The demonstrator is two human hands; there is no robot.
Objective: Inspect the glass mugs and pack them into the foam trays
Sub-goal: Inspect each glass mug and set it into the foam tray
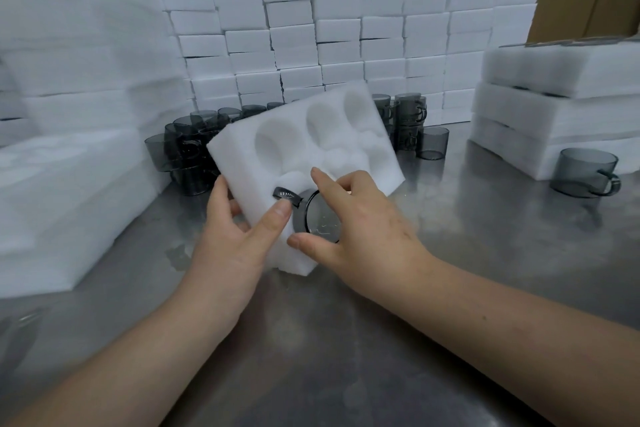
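A white foam tray [353,135] with several round pockets is tilted up off the steel table, its near corner toward me. My left hand [235,229] grips its left edge, thumb on the top face by a mug handle. A smoky grey glass mug [320,218] sits in the nearest pocket, base facing me, handle pointing left. My right hand [367,218] is on the mug, with its forefinger above the mug and its thumb under the rim. The other pockets look empty.
Grey mugs [187,152] are stacked behind the tray at left, more mugs [408,121] at back right, one lone mug [585,177] at far right. Foam trays pile up at left [69,156] and right [554,114]. White foam blocks [346,35] wall the back.
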